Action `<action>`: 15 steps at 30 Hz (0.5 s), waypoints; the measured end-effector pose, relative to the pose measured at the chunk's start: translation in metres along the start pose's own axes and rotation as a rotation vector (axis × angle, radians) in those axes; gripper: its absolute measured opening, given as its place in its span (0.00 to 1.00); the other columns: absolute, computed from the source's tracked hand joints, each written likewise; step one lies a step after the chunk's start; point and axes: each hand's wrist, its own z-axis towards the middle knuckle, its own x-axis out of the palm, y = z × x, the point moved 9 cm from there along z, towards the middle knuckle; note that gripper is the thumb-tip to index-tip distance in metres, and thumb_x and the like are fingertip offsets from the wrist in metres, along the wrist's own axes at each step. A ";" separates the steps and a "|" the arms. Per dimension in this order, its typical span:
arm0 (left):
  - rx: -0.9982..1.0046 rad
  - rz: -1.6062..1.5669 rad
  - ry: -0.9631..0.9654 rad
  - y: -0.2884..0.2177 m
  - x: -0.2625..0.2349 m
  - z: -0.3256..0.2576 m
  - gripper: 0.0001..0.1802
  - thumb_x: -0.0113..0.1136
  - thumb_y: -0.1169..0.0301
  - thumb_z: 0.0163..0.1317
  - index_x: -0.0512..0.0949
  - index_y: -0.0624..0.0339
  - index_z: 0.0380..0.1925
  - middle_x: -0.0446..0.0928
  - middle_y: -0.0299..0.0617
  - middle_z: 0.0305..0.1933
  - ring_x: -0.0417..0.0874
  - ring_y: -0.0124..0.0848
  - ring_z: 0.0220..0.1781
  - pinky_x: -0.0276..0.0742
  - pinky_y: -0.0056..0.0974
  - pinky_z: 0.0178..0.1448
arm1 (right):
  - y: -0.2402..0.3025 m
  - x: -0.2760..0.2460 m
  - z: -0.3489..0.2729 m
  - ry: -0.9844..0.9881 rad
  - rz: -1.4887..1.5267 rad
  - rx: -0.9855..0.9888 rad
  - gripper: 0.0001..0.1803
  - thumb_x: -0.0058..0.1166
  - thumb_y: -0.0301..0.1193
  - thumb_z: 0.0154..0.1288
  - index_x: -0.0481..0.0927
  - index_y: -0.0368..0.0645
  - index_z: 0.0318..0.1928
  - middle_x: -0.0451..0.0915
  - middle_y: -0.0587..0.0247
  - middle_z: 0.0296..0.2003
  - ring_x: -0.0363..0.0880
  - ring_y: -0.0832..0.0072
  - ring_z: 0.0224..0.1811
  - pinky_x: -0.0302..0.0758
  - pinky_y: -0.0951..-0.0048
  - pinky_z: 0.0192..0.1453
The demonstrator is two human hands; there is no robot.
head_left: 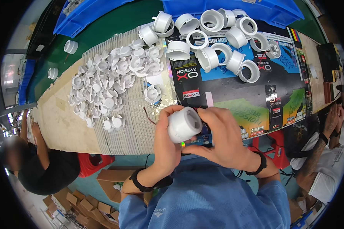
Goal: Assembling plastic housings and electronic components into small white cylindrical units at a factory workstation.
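Observation:
Close in front of me, my left hand (pixel 165 147) is wrapped round a white cylindrical plastic housing (pixel 179 129), tilted so its open end faces right. My right hand (pixel 226 138) has its index fingertip at the open rim and its thumb below; its fingers close on that end. A thin dark red wire (pixel 148 116) sticks out left of my left hand. One white fan impeller (pixel 152 94) lies just beyond the hands. To its left spreads a heap of several similar white impellers (pixel 103 82). Whatever sits inside the housing is mostly hidden.
Several white housings and rings (pixel 207 59) stand on printed cardboard (pixel 233 89) at the back right. Blue bins (pixel 233 7) line the far edge. Two loose white parts (pixel 70 47) lie far left. People sit at both sides; red stools (pixel 93 165) and cartons (pixel 112 183) are below.

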 end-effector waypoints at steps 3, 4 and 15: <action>-0.050 -0.047 0.076 0.001 0.012 -0.012 0.24 0.35 0.53 0.72 0.66 0.61 0.53 0.76 0.44 0.46 0.80 0.32 0.41 0.77 0.36 0.47 | 0.005 0.001 -0.008 -0.079 -0.062 -0.054 0.39 0.73 0.33 0.38 0.72 0.34 0.54 0.76 0.53 0.41 0.78 0.58 0.37 0.73 0.63 0.37; -0.034 -0.020 0.094 0.000 0.016 -0.015 0.25 0.37 0.52 0.71 0.64 0.60 0.56 0.75 0.45 0.48 0.80 0.32 0.40 0.76 0.37 0.48 | 0.007 0.000 -0.010 -0.110 -0.059 -0.071 0.36 0.72 0.32 0.39 0.73 0.33 0.52 0.76 0.52 0.42 0.78 0.57 0.38 0.73 0.63 0.37; 0.853 0.449 0.098 -0.054 0.009 -0.026 0.26 0.37 0.60 0.69 0.79 0.70 0.26 0.78 0.53 0.31 0.78 0.37 0.33 0.72 0.38 0.39 | 0.018 0.009 -0.020 -0.015 0.122 -0.023 0.37 0.71 0.31 0.40 0.73 0.27 0.52 0.73 0.50 0.38 0.75 0.59 0.37 0.75 0.64 0.37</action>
